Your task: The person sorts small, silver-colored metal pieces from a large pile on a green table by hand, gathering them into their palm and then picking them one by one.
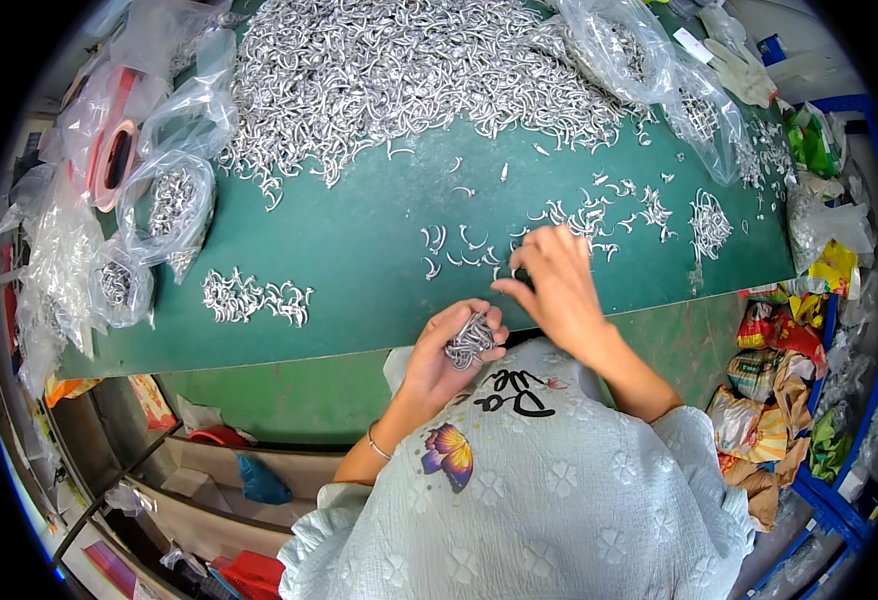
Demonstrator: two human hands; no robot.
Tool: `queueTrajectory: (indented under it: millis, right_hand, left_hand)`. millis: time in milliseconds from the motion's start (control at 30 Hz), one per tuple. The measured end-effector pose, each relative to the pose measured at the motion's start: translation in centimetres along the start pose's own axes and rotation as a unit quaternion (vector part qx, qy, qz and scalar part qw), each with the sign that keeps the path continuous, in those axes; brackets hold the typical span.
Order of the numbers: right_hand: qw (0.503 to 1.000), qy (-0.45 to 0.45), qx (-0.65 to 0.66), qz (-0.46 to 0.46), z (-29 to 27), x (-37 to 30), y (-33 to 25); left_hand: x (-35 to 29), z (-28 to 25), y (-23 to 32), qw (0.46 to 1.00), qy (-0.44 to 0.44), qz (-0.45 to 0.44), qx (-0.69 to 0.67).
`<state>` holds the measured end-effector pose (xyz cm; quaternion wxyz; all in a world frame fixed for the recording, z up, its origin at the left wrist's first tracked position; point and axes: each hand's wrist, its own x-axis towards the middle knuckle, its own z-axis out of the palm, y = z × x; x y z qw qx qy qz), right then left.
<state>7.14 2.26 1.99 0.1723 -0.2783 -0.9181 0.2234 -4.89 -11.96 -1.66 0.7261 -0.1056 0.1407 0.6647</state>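
My left hand (431,358) is cupped palm up just off the table's near edge, its fingers curled round a handful of small curved silver metal pieces (470,341). To its right, my right hand (565,292) reaches over the green tabletop (359,225) with bent fingers. Its thumb and forefinger stand apart close to a few loose curved pieces (474,240); nothing shows between them. Beyond the right hand's fingers lies a scattered group of similar pieces (581,217). What is under its palm is hidden.
A large heap of these pieces (379,75) covers the far table. Small piles lie at left (244,297) and right (709,225). Clear plastic bags of pieces (174,200) line the left side; another bag (709,125) lies far right, near a glove (744,70). Colourful packages (759,420) fill a blue-framed rack.
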Motion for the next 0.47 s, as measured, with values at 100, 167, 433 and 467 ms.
queueTrajectory:
  millis: [100,167,433,467]
  right_hand:
    - [0.999,-0.001,-0.032,0.006,1.3,-0.1,-0.5]
    - [1.000,0.005,-0.013,0.008,1.2,0.2,-0.1]
    - [0.969,0.039,0.225,0.092,-1.5,0.7,2.6]
    - [0.957,0.044,0.265,0.112,-1.8,0.6,2.5]
  left_hand:
    - [-0.3,0.1,0.0,1.000,0.009,0.013,-0.007]
    - [-0.3,0.4,0.0,0.999,0.034,0.024,0.007]
    - [0.5,1.7,0.4,0.993,0.110,0.010,0.039]
    - [0.6,1.9,0.3,0.993,0.114,0.007,0.038]
